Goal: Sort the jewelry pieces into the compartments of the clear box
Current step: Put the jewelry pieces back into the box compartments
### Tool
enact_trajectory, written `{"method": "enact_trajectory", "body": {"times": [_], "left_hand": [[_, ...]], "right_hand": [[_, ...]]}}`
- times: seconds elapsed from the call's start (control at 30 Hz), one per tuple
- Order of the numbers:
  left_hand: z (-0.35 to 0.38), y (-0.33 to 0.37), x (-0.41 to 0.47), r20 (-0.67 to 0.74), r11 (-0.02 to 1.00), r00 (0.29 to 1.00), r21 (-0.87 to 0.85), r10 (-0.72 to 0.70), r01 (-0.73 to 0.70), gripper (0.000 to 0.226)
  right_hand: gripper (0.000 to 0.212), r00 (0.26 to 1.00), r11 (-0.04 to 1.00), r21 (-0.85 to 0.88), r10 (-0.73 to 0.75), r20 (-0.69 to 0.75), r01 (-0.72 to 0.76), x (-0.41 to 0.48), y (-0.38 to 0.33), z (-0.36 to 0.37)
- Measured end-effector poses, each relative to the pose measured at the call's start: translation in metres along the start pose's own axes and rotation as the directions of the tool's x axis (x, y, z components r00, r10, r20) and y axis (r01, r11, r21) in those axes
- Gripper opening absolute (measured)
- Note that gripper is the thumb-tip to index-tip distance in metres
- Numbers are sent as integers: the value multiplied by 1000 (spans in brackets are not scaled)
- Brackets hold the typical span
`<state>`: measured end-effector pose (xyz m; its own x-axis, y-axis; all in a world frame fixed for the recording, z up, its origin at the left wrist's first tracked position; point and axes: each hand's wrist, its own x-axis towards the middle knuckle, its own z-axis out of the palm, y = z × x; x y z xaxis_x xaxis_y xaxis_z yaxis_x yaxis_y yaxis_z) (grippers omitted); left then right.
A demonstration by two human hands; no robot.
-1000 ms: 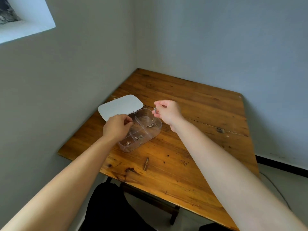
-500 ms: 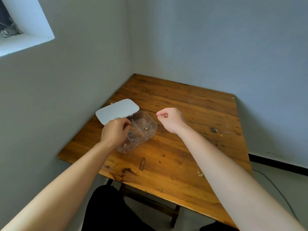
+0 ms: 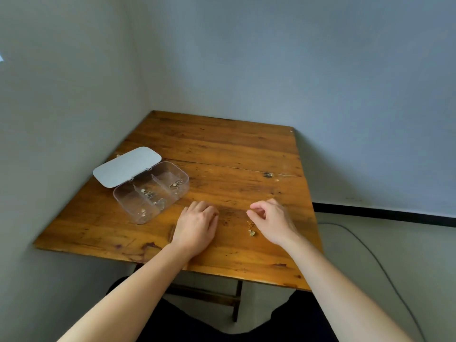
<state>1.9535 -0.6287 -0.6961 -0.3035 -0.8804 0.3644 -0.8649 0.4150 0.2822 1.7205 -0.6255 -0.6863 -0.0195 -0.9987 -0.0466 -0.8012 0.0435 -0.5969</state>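
The clear box (image 3: 128, 193) stands on the left of the wooden table (image 3: 222, 149), its white lid (image 3: 127, 166) folded back open. Small jewelry pieces lie in all three compartments: far (image 3: 176, 185), middle (image 3: 148, 193) and near (image 3: 143, 213). A gold piece with a small pendant (image 3: 251, 229) lies loose on the table. My right hand (image 3: 271, 220) hovers just right of it, fingers loosely curled, thumb and forefinger apart, holding nothing. My left hand (image 3: 197, 225) rests palm down on the wood, right of the box, with nothing in it.
Walls close in the table on the left and at the back. The near edge (image 3: 172, 264) runs just behind my wrists. A dark sliver (image 3: 171, 233) lies by my left hand. A cable (image 3: 370, 250) trails on the floor to the right.
Both hands have left the box and dropped toward the table's near side. The right hand, earlier raised in a fist over the box, now sits by the gold piece. The view has shifted right.
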Motion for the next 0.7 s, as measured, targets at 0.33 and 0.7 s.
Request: {"method": "enact_trajectory", "body": {"times": [0.33, 0.7], "left_hand": [[14, 6, -19, -5, 999, 1000, 32, -23, 23, 19], [16, 2, -19, -9, 999, 999, -5, -45, 44, 18]], "right_hand": [[52, 989, 990, -3, -138, -47, 139, -24, 29, 20], [19, 973, 975, -97, -208, -97, 199, -18, 14, 24]]}}
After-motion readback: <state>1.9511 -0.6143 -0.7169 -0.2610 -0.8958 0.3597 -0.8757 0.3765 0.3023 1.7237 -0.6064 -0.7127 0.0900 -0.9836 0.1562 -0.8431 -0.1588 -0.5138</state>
